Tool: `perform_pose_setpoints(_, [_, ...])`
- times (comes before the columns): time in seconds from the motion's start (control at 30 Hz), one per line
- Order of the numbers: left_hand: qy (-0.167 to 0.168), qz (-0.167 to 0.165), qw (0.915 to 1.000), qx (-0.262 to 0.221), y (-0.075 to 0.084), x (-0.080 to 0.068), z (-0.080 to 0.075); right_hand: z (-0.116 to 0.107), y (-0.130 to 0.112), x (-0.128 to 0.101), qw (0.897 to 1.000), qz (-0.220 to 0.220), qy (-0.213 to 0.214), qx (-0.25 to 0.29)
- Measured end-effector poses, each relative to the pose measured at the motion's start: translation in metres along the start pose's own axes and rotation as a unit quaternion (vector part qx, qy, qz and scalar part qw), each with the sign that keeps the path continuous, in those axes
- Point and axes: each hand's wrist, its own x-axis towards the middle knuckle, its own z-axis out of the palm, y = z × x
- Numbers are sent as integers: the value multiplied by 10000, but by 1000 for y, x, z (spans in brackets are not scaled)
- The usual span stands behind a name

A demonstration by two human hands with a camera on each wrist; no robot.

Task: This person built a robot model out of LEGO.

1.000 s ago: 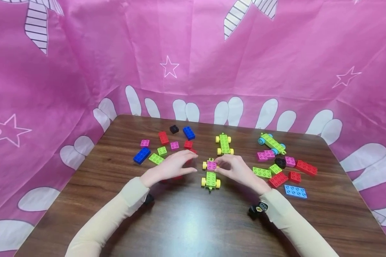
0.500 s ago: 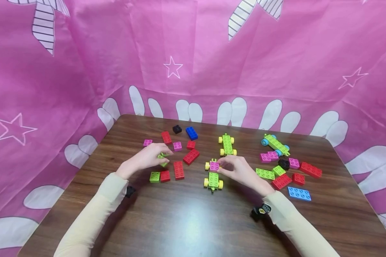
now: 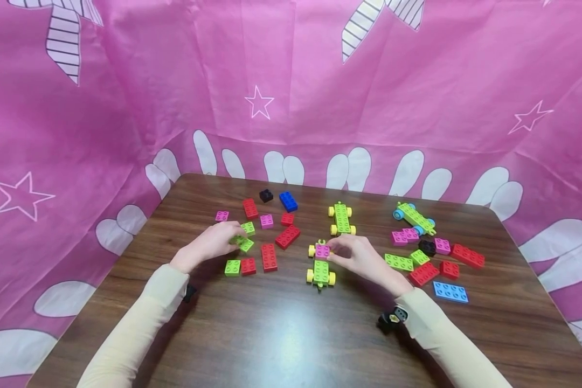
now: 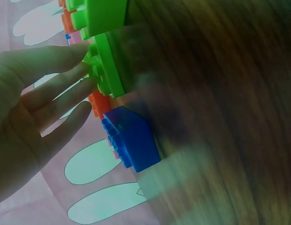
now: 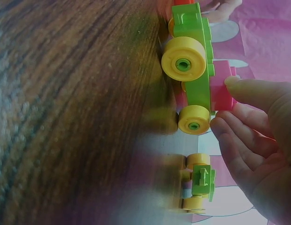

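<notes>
Head view shows the left hand [image 3: 208,245] settled at the left-centre of the table [image 3: 281,334], its fingertips on a green brick [image 3: 243,244]. Half a second ago that brick was tilted up under the fingers; now it lies flatter against the wood, so the pick looks unfinished rather than done. From the left wrist camera the fingers [image 4: 65,89] are nearly straight, touching the green brick's [image 4: 105,70] studs, not curled round it (a blue brick [image 4: 134,138] sits just beside). The right hand [image 3: 361,257] has barely stirred: it pinches the pink brick [image 3: 323,251] seated on the front end of the green wheeled chassis [image 3: 321,269] in the middle of the frame. The right wrist view confirms thumb and fingers [image 5: 251,129] closing on that pink brick [image 5: 220,89] above a yellow wheel [image 5: 184,58]. Red bricks [image 3: 269,256] lie between the two hands, more loose pieces off to the right.
</notes>
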Motion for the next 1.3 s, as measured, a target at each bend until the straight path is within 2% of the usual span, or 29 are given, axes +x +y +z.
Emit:
perform_pose_setpoints(0.23, [51, 199, 9994, 266, 4, 1, 4, -1, -1, 0, 9999, 60, -52, 61])
perform_pose_setpoints(0.37, [41, 281, 9993, 260, 5, 1, 6, -1, -2, 0, 9999, 112, -93, 70])
perform_pose_setpoints(0.67, [230, 98, 9990, 382, 2, -5, 5, -1, -1, 1, 10000, 45, -60, 48])
perform_pose_setpoints(1.0, [-88, 54, 9995, 303, -3, -4, 8, 1, 1, 1, 10000, 42, -21, 12])
perform_pose_setpoints(1.3, [-128, 76, 9992, 373, -5, -3, 11, 0, 0, 1, 10000, 45, 6, 9])
